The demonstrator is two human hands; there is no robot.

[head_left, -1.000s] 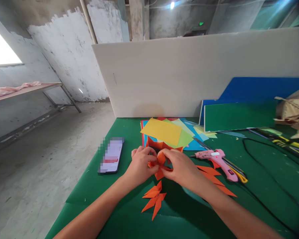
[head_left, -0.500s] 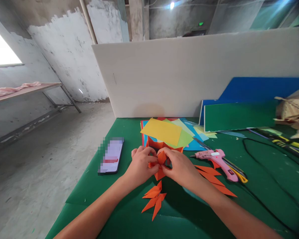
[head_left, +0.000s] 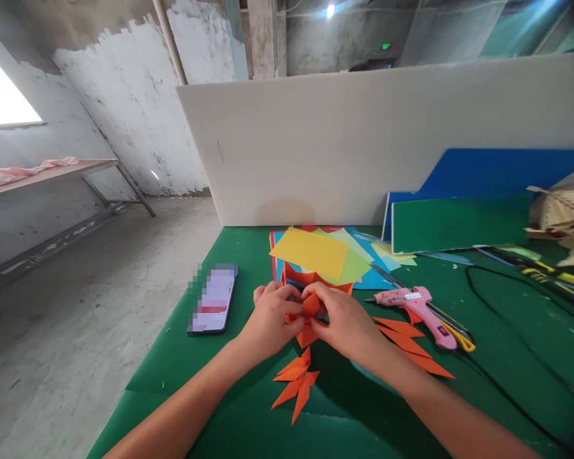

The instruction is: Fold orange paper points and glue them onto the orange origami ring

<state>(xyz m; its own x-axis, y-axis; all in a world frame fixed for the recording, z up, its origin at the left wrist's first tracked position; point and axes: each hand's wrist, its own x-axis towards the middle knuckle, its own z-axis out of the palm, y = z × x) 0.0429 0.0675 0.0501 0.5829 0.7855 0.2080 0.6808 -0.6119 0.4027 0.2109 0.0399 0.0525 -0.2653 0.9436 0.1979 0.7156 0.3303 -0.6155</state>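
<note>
Between my two hands is a folded orange paper model point(head_left: 306, 335), its pleated upper edge showing behind the fingers. My left hand point(head_left: 273, 315) is closed on its left side, thumb and fingers pinching the paper. From the right, my right hand point(head_left: 340, 313) pinches it too, near a small pointed orange flap that stands up at the middle. The fingers hide much of the model. Just below lies a cluster of folded orange paper pieces point(head_left: 296, 386). More pointed orange pieces point(head_left: 411, 347) lie beside my right forearm.
A pink glue gun point(head_left: 414, 298) with a black cord rests on the right, over a yellow-handled cutter point(head_left: 466, 341). Coloured paper sheets point(head_left: 310, 252) are stacked behind my hands. A phone point(head_left: 215, 299) lies left. A white board point(head_left: 316, 146) stands along the back edge of the green table point(head_left: 172, 395).
Almost nothing differs. The orange paper model's rear edge has shifted very slightly to the right, while both hands keep their hold.
</note>
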